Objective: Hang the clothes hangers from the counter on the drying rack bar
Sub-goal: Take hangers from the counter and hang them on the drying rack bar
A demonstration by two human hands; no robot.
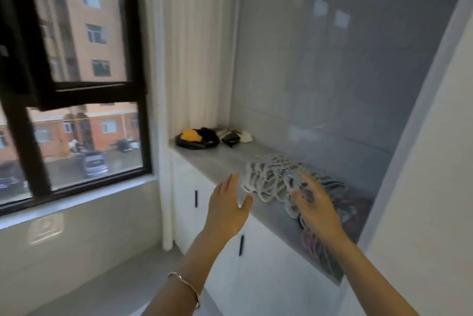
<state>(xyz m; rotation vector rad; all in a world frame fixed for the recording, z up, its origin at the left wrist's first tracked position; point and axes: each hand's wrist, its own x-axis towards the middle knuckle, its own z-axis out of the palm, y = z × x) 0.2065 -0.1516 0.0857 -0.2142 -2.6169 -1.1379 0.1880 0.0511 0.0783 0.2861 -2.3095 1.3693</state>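
Bracelet showing on left wrist. Left hand hovering, fingers straight, wide, holding nothing. Hangers lying heaped on counter just beyond those fingertips. Right hand spreading over heap, likely readying to gather several; contact lost in blur.

**Grey surface atop white cabinets**

The grey surface runs along the wall from the far corner toward the near right, on top of white cabinets with black handles. At its far end lies a heap of small cloth items: something black with a yellow piece on it, and pale pieces beside it. Well apart from that heap, a tangled pile of white clothes hangers lies flat. Just beside it, toward the near end, is a blurred pile of darker, mixed-colour hangers.
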